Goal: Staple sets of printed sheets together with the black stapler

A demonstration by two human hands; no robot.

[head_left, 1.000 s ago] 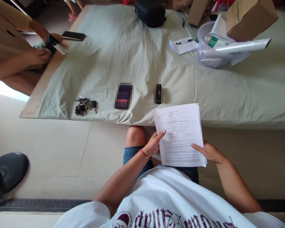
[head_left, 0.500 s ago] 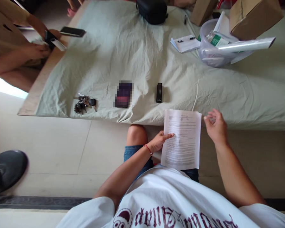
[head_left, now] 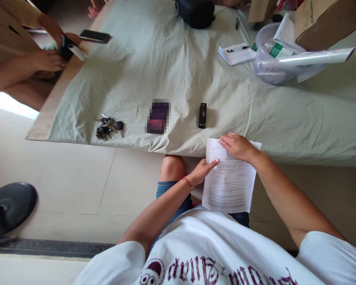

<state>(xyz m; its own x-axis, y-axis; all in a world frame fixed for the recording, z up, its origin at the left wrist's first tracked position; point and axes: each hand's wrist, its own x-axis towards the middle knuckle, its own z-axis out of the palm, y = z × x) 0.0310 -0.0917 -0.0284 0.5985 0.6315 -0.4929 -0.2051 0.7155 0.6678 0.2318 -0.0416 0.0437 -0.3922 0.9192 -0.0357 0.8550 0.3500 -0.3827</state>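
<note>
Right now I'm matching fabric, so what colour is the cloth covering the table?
The cloth is pale grey-green, as the head view shows.

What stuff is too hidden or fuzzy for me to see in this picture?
All in the head view:
- Words on the papers: too small to read; the right hand covers some near the top.
- Left hand: most fingers are hidden behind the papers.
- Dark thing on the cloth, beside the keys: blurred by big squares.
- Black case: cut off by the top edge.

papers: white, grey print | stapler: black | cloth: grey-green | blurred item: perhaps purple
</note>
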